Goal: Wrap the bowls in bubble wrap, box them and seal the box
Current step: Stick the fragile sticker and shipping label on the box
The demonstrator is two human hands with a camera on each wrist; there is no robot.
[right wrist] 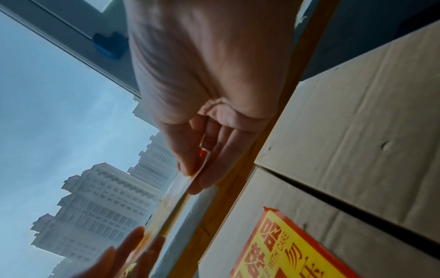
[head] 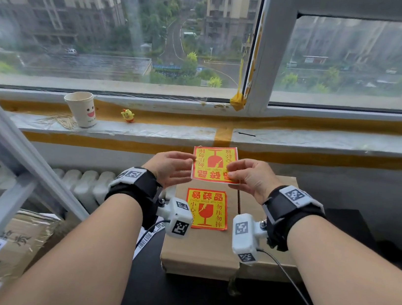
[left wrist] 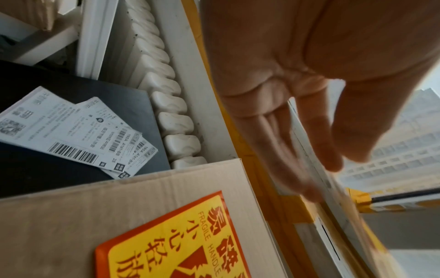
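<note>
A closed brown cardboard box (head: 200,253) stands on a black table, with a red-and-yellow fragile sticker (head: 207,209) flat on its left top flap. Above the box's far edge I hold a second fragile sticker (head: 212,163) upside down between both hands. My left hand (head: 189,166) pinches its left edge and my right hand (head: 230,172) pinches its right edge. In the right wrist view, thumb and fingers of the right hand (right wrist: 196,169) clamp the sticker's red corner (right wrist: 202,153). The left wrist view shows the box (left wrist: 119,216) and its stuck sticker (left wrist: 171,242). No bowls or bubble wrap show.
A paper cup (head: 82,109) and a small yellow chick toy (head: 127,115) stand on the taped window sill behind. A white radiator (head: 81,184) lies left of the box, with shipping labels (left wrist: 71,135) on the table. Another carton (head: 1,240) and a slanted metal bar (head: 12,164) fill the left.
</note>
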